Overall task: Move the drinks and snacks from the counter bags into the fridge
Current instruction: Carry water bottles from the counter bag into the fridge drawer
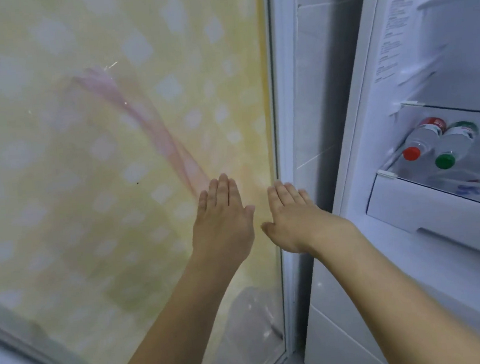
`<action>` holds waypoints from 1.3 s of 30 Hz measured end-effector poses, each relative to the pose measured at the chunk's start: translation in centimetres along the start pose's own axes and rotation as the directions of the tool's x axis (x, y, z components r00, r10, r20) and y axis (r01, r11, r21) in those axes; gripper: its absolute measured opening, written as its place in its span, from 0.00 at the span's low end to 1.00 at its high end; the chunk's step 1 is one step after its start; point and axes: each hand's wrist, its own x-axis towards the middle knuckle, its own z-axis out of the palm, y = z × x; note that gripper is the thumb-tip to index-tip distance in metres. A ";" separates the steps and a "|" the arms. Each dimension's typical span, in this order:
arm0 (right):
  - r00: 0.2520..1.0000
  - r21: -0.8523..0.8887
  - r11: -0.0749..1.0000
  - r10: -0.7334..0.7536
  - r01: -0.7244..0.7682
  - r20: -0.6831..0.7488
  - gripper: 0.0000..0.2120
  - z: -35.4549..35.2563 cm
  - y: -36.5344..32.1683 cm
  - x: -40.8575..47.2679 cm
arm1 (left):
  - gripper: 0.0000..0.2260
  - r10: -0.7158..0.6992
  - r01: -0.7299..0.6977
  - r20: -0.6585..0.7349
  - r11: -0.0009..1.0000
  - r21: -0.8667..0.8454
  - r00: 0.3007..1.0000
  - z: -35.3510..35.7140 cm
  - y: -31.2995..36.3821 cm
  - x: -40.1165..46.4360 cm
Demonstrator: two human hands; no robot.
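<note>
Drinks sit inside the fridge (372, 54) already: two clear bottles lie on their sides on a door-side shelf (436, 182) at about 3 o'clock in the head view, one bottle with a red cap (411, 153) and one with a green cap (445, 161). Their long axes run roughly from 8 o'clock, where the caps are, up toward 2 o'clock, and the two touch or nearly touch side by side. Something with red and blue print lies in the bin just below them, too blurred to name. No bags, snacks or worktop show.

Both hands carry nothing. The left hand (224, 212) is flat with straight fingers on or just at the patterned yellow door panel (84, 137), fingertips toward 12 o'clock. The right hand (291, 218) is likewise flat and empty, fingers toward 11 o'clock, lying near the panel's edge and the white door frame (280, 120); whether it presses the surface I cannot tell. The two hands are just beside each other, thumbs inward.

From either grip the bottles lie toward 2 to 3 o'clock, well apart, and the right hand is the nearer. The flat palms suggest the coming move is a push on the door rather than a reach for the bottles.

Count: two bottles, two caps, two hands, one visible patterned panel.
</note>
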 end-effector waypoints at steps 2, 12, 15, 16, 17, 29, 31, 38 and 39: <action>0.999 -0.009 0.999 -0.033 0.033 -0.002 0.34 0.2 -0.8 0.1 | 0.29 -0.028 0.028 0.004 1.000 -0.006 1.000 -0.1 -0.5 -0.7; 0.983 -0.076 0.982 -0.168 0.174 0.075 0.34 0.1 -2.5 -0.3 | 0.28 -0.252 0.252 0.022 0.967 -0.021 0.968 -1.7 -2.7 -4.5; 0.969 -0.099 0.966 -0.231 0.239 0.085 0.34 0.3 -4.1 -0.4 | 0.28 -0.316 0.316 0.004 0.949 -0.012 0.949 -2.5 -4.2 -6.2; 0.965 -0.100 0.961 -0.251 0.258 0.079 0.34 0.4 -4.7 -0.4 | 0.29 -0.329 0.329 -0.002 0.944 -0.010 0.944 -2.7 -4.6 -6.7; 0.959 -0.100 0.955 -0.275 0.281 0.072 0.34 0.5 -5.5 -0.5 | 0.29 -0.341 0.341 -0.006 0.940 -0.006 0.940 -2.9 -5.2 -7.4; 0.862 -0.079 0.859 -0.500 0.507 0.085 0.34 3.7 -14.7 -2.6 | 0.28 -0.517 0.516 0.009 0.855 0.060 0.856 -4.6 -11.4 -15.7; 0.839 -0.080 0.835 -0.537 0.544 0.089 0.34 3.7 -15.9 -2.9 | 0.29 -0.554 0.553 -0.011 0.830 0.071 0.832 -5.0 -11.9 -16.6; 0.698 -0.113 0.689 -0.708 0.716 0.103 0.34 4.0 -21.8 -5.0 | 0.29 -0.687 0.691 -0.086 0.704 0.165 0.721 -7.1 -13.8 -22.2; 0.678 -0.116 0.668 -0.728 0.735 0.101 0.34 4.1 -22.8 -5.4 | 0.29 -0.711 0.716 -0.096 0.680 0.160 0.697 -7.5 -14.2 -23.1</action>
